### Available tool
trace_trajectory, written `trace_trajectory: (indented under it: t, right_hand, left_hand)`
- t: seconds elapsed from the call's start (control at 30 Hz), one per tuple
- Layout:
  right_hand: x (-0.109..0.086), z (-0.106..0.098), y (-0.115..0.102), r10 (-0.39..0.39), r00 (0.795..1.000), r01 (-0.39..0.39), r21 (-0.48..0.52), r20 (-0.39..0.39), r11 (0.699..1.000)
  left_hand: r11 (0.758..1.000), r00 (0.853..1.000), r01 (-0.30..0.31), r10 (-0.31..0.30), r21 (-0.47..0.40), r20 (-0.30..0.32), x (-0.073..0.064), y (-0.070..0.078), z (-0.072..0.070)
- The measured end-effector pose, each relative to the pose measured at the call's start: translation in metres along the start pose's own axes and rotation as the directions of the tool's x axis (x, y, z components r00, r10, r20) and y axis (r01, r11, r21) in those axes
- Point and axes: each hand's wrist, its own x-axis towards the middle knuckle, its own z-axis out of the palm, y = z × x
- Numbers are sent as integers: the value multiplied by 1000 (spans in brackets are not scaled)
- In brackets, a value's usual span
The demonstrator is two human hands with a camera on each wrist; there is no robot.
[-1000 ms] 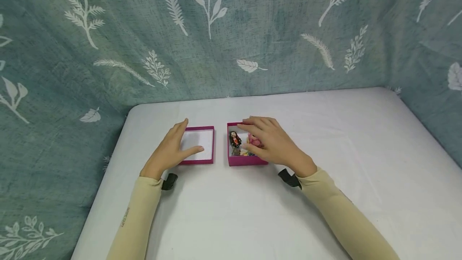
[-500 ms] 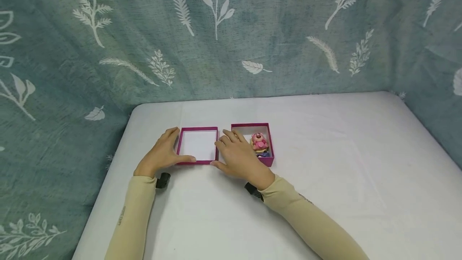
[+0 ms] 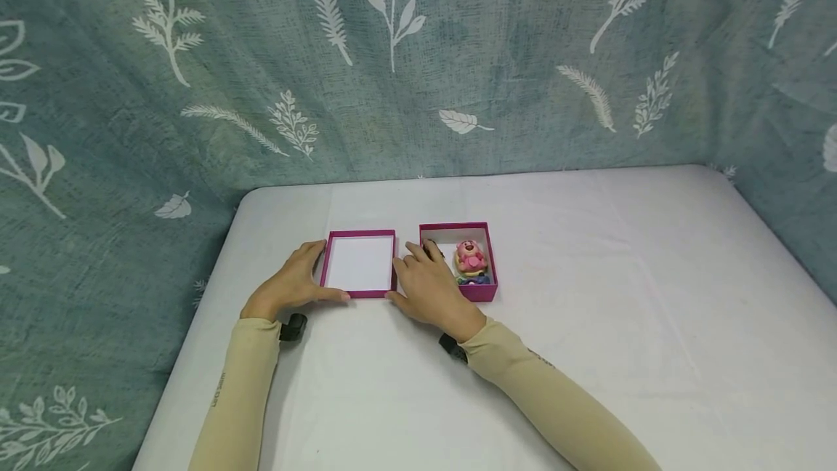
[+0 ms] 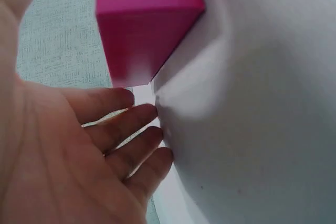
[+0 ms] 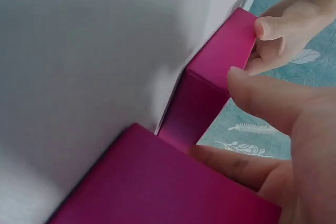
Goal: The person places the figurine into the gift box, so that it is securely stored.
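Observation:
A shallow square tray-like box part (image 3: 361, 294) with magenta walls and a white inside lies on the table. My left hand (image 3: 284, 286) spans its left side, thumb by the front wall, fingers nearly straight in the left wrist view (image 4: 105, 135). My right hand (image 3: 428, 289) is at its right side. In the right wrist view, the right thumb (image 5: 262, 95) touches its near corner and a finger (image 5: 236, 163) reaches along the side wall. To the right stands a deeper magenta box (image 3: 480, 294) holding a pink bear figure (image 3: 470, 258); my right hand hides part of its contents.
Small blue and green items (image 3: 474, 279) lie in the deeper box below the bear. A white cloth covers the table (image 3: 588, 275). A green leaf-patterned curtain (image 3: 523, 57) hangs behind. Only a narrow gap separates the two box parts.
My right hand has moved left from over the deeper box to the shallow part's right side. My left hand has come down to its left side, thumb lowered to the front edge.

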Motion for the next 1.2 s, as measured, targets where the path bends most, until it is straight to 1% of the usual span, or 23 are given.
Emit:
trace_trajectory:
  t: [0.1,0.23,0.33,0.53,0.63,0.7,0.77,0.83,0.9,0.97,1.1,1.13,1.2]
  right_hand:
    - [1,1,0,4,1000,-4,14,-20,1000]
    - [3,1,-1,11,1000,-10,56,-13,998]
    - [4,1,-2,13,1000,-13,76,1,997]
    - [7,3,-4,8,1000,-7,79,-3,997]
    - [8,5,-2,6,1000,-4,71,-23,998]
    - [8,5,-1,-1,999,5,72,-51,997]
    - [8,2,1,-4,997,11,85,-80,996]
    - [8,-3,3,4,994,9,118,-111,993]
    - [8,-9,6,32,989,-7,176,-143,984]
    - [7,-17,9,68,980,-22,239,-186,971]
    - [4,-28,16,121,954,-30,316,-273,948]
    - [3,-31,18,128,949,-26,333,-288,943]
    - [1,-35,21,136,942,-13,373,-306,928]
  left_hand:
    - [999,1000,-27,27,-17,-1,1,-1,0]
    - [997,998,-61,60,-44,-4,0,0,-1]
    - [996,998,-62,62,-57,-7,0,2,-2]
    - [996,998,-57,57,-69,-11,1,8,-1]
    - [996,998,-58,57,-75,-8,2,10,0]
    - [995,998,-59,58,-85,-14,2,11,-1]
    - [992,997,-67,64,-109,-36,0,13,-4]
    - [987,994,-86,77,-136,-76,-2,14,-7]
    - [980,987,-114,93,-165,-128,-4,18,-10]
    - [969,973,-159,122,-189,-195,-5,24,-13]
    - [948,932,-244,171,-203,-318,-4,38,-13]
    - [943,921,-264,183,-204,-343,-4,41,-12]
    - [938,907,-282,192,-202,-375,-3,47,-10]
